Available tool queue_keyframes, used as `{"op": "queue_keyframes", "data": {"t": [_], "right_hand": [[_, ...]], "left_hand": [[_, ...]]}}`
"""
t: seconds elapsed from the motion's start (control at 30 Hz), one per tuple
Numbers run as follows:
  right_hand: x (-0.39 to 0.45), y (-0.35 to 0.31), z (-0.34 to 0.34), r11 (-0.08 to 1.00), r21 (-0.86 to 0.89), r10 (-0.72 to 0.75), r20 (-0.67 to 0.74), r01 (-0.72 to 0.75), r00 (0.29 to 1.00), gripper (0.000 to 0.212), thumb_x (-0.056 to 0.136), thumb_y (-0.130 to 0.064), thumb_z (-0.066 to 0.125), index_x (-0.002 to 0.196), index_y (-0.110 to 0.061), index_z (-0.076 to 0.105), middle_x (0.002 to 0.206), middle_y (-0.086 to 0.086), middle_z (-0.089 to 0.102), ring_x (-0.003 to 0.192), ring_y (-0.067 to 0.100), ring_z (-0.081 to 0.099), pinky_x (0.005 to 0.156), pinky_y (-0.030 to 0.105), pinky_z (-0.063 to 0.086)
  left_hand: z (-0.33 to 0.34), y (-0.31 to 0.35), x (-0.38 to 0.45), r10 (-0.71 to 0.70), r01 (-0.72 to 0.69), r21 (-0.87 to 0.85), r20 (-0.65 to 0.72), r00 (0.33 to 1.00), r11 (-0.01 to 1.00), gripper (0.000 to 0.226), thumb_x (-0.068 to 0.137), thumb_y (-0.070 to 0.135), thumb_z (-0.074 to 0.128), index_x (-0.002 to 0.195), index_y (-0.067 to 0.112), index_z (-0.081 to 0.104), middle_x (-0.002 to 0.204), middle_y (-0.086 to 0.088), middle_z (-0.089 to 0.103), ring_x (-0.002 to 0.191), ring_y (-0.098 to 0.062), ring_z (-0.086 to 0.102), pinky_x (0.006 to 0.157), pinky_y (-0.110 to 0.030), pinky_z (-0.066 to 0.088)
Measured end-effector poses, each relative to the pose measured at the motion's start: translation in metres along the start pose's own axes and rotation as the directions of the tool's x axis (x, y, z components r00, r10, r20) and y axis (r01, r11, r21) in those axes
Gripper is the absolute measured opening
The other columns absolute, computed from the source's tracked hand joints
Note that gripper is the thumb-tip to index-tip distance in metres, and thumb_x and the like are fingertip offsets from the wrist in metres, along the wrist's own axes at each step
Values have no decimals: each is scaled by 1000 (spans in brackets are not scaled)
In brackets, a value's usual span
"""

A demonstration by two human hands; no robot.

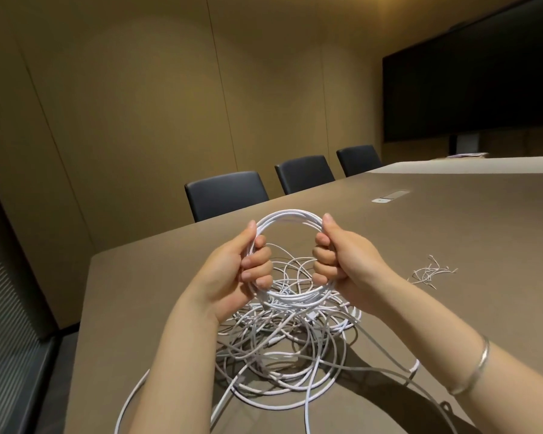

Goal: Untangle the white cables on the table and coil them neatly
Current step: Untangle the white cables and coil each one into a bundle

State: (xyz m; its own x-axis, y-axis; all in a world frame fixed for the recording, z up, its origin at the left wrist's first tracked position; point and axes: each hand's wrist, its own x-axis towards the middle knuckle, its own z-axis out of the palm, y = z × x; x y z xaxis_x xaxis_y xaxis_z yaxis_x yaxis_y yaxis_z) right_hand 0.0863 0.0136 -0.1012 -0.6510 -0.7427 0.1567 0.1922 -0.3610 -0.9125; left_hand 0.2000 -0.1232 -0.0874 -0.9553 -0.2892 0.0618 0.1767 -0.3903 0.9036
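Two hands: both raised above the worktop (452, 233), holding one round coil between them.
Blind: ribbed grey slats at the far left edge (3, 308), running down to a dark sill.
Left hand (232, 270): its grip is closed round the left side of the coil, fingers curled through the ring, thumb laid along the outer strands.
Coil (290, 216): several turns of smooth white cable gathered into a neat circle, held upright above the tangle; its lower arc dips close to the loose loops, and I cannot tell whether it touches them.
Tangle (282, 349): thin white cables in slack, crossing loops lying on the worktop below the hands, with wide loops running off toward the near edge.
Right hand (342, 255): its grip is wrapped round the right side of the coil, fingers curled inward, thumb pointing up against the strands.
Bracelet (474, 368): a plain, shiny metal band on the right wrist.
Small bundle (431, 272): short, thin white wires lying apart to the right of the hands.
Worktop: matte brown, flat and smooth, with a slim oblong plate (389, 196) set into it farther back.
Chairs (226, 194): three dark padded backs along the far side.
Screen (474, 89): a large black rectangle on the right wall.
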Motion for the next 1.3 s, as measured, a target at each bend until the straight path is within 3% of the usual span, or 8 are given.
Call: {"op": "queue_keyframes", "data": {"t": [0.2,0.4,0.53,0.67,0.77,0.97,1.1,1.3], "right_hand": [[-7,-8,-5,999,34,-3,37,2,999,47,99,-44,41,62,-17,38,49,-2,22,39,11,19,36,21,26],[-8,-13,-6,1000,12,-10,23,10,1000,47,99,-44,42,62,-16,38,52,-1,21,41,12,18,38,20,24],[-6,-7,-1,997,-39,-62,-17,61,998,46,101,-45,37,69,-13,45,50,0,29,40,12,26,40,22,34],[-6,1,2,994,-107,-28,92,38,995,55,91,-54,44,109,-5,59,76,8,62,66,21,62,72,36,56],[-7,7,-1,972,-236,75,236,-18,969,57,79,-52,59,121,-14,53,102,14,69,89,26,66,96,46,50],[-10,14,-18,743,-662,212,379,103,901,35,84,-25,74,116,-17,63,107,10,72,102,20,67,99,34,49],[-3,21,-27,658,-734,82,290,167,953,17,91,-17,66,94,-1,70,86,12,73,80,17,67,82,28,53],[14,16,-51,323,-935,-213,78,146,974,20,93,-29,61,73,-26,57,81,-7,62,81,15,58,73,26,44]], "left_hand": [[-4,1,-8,-15,14,17,73,997,1000,40,94,37,50,72,5,62,63,-7,47,58,-18,51,87,-49,55],[4,3,-12,-26,30,-43,88,996,999,50,92,49,49,72,5,62,61,-8,52,50,-18,53,56,-32,54],[12,2,0,5,-5,-8,-28,1000,1000,45,95,48,51,65,15,46,49,6,25,36,-5,22,34,-16,21],[8,6,4,121,-117,36,-155,980,992,45,98,44,50,63,18,40,48,8,21,34,-4,17,32,-16,12],[2,11,1,188,-192,-1,-216,958,981,44,100,43,46,64,19,39,47,8,21,34,-4,17,31,-16,14],[-17,26,-9,297,-346,-92,-340,892,934,44,102,41,43,65,19,36,46,8,18,33,-4,14,31,-17,12],[-35,36,-15,336,-417,-108,-427,839,903,45,103,40,42,64,20,35,44,8,18,32,-6,14,33,-18,11],[-58,40,-22,308,-447,-166,-518,798,879,45,104,39,42,63,21,35,43,9,20,32,-9,15,33,-18,11]]}}
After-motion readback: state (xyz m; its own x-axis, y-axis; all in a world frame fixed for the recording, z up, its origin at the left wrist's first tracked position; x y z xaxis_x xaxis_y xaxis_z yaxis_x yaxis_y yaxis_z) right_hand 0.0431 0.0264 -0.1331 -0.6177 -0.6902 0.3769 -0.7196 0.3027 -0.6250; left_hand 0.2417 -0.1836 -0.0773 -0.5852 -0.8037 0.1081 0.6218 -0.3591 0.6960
